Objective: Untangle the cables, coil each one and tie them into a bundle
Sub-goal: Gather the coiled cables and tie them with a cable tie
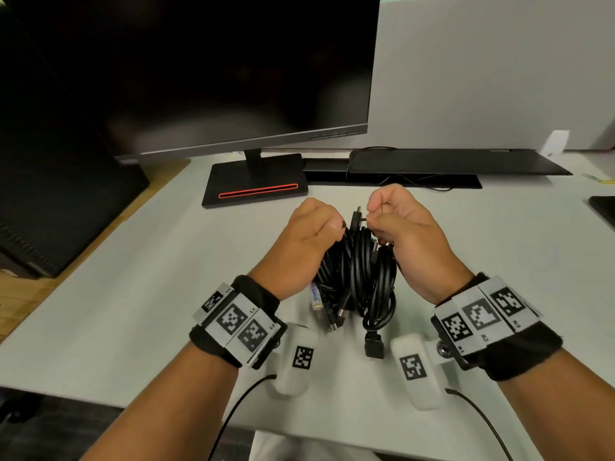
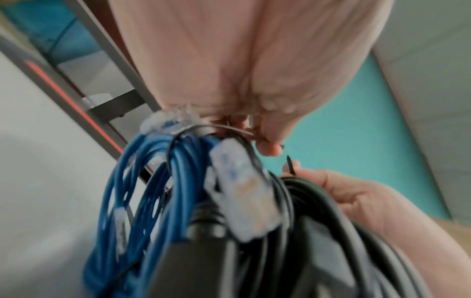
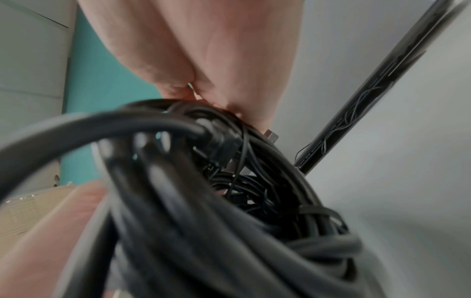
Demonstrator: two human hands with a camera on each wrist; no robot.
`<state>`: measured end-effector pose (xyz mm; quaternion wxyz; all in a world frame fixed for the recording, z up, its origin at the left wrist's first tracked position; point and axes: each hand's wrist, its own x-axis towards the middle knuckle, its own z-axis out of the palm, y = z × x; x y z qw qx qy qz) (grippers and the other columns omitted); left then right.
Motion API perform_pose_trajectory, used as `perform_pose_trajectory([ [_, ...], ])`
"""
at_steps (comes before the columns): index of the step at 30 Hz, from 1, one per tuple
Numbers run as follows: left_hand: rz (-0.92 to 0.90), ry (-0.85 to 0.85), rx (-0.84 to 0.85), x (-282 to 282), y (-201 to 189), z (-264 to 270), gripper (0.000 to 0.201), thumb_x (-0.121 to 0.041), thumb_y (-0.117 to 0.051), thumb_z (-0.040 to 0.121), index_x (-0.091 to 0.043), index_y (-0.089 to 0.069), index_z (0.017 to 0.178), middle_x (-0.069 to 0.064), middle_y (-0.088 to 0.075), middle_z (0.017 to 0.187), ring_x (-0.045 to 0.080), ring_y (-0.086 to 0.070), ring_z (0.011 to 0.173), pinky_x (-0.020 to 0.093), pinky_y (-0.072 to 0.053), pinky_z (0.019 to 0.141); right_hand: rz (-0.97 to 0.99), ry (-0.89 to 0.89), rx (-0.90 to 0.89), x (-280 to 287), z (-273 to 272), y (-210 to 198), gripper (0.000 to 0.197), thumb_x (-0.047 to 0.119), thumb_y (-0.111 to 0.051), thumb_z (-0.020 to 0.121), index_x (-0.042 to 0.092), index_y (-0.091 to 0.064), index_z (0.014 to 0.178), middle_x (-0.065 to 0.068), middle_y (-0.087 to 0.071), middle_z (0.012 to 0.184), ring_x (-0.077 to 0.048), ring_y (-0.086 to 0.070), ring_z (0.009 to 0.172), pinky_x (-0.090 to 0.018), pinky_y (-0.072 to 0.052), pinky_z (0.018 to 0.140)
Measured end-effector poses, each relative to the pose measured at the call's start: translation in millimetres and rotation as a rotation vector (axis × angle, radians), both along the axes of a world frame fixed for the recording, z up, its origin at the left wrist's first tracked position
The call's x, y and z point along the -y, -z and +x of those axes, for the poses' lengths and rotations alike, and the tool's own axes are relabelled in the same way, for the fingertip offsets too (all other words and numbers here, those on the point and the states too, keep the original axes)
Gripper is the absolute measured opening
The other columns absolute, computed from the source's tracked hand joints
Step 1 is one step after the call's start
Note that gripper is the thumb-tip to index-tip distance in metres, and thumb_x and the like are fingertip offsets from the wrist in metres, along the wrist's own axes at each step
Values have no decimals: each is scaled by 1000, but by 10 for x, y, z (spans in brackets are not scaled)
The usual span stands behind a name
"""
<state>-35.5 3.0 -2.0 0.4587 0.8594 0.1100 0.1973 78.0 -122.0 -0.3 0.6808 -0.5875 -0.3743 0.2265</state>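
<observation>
Head view shows our bundle of coiled black and blue rubber-sheathed cables (image 1: pixel 359 271) upright on the pale grey bench (image 1: pixel 133 294), between our wrists. Our left hand (image 1: pixel 312 227) and right hand (image 1: pixel 399 221) each pinch an end of the thin black plastic cable tie (image 2: pixel 221 128) at the coils' top. We judge the coils springy and moderately heavy, the tie slippery; hold it near its ends. Beyond stands the black flat monitor (image 1: pixel 206 68); we read no writing.
</observation>
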Motion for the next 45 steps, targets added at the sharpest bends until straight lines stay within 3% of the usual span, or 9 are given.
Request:
perform_pose_trajectory([
  [2,-73,-45,82,-32,9,-29,31,-10,-50,103,-22,-62,77,-10,-58,83,-1,-53,72,20,-41,72,-6,-3,7,7,-4,2,28,-11,-41,95,15,-50,87,22,-50,55,4,-46,52,-7,-37,57],
  [5,-151,-88,160,-39,37,-31,24,-8,-59,97,-18,-72,80,-10,-67,74,0,-60,71,18,-48,73,-17,-4,22,20,-18,5,28,-9,-42,95,16,-52,88,21,-51,58,5,-46,55,-8,-38,59],
  [12,-177,56,127,-43,37,-52,25,-1,-51,100,-12,-68,87,-20,-66,72,0,-56,72,13,-45,73,-10,-54,23,60,-51,-7,27,-8,-43,97,18,-49,93,12,-50,64,-2,-46,60,-13,-41,62],
  [21,-274,109,95,-21,66,-48,30,-8,-45,103,-15,-64,82,-8,-57,75,8,-51,74,20,-43,75,40,-141,-57,72,-84,-4,24,-7,-43,98,16,-47,94,6,-55,68,-12,-54,70,-20,-47,68],
  [28,-286,89,111,14,72,-32,26,-5,-50,102,-13,-68,84,5,-58,76,12,-52,74,23,-44,76,25,-175,24,45,-124,-10,27,-11,-39,98,16,-43,95,13,-56,63,-6,-58,69,-15,-47,73],
  [32,-328,3,205,41,83,-17,19,-1,-60,96,-17,-68,90,-5,-63,73,9,-57,72,23,-48,75,24,-134,9,39,-107,12,27,-9,-40,98,17,-45,98,17,-51,63,0,-51,64,-11,-43,67],
  [35,-389,-6,232,18,93,-2,16,-1,-63,93,-17,-60,93,-4,-61,71,11,-57,70,28,-49,74,10,-103,67,24,-139,40,20,6,-47,90,23,-45,100,18,-50,68,1,-46,66,-10,-41,67],
  [38,-367,21,250,25,105,-2,13,-5,-65,92,-17,-65,95,1,-63,75,12,-60,73,27,-51,76,-15,-88,153,21,-151,57,23,18,-45,81,29,-38,100,9,-41,80,-3,-42,75,-15,-42,73],
  [45,-318,-31,349,62,125,-3,17,-3,-72,87,-18,-73,95,11,-69,74,22,-65,75,39,-56,78,-169,-125,316,50,-137,36,27,22,-43,78,42,-31,92,18,-37,74,-10,-35,67,-38,-37,66],
])
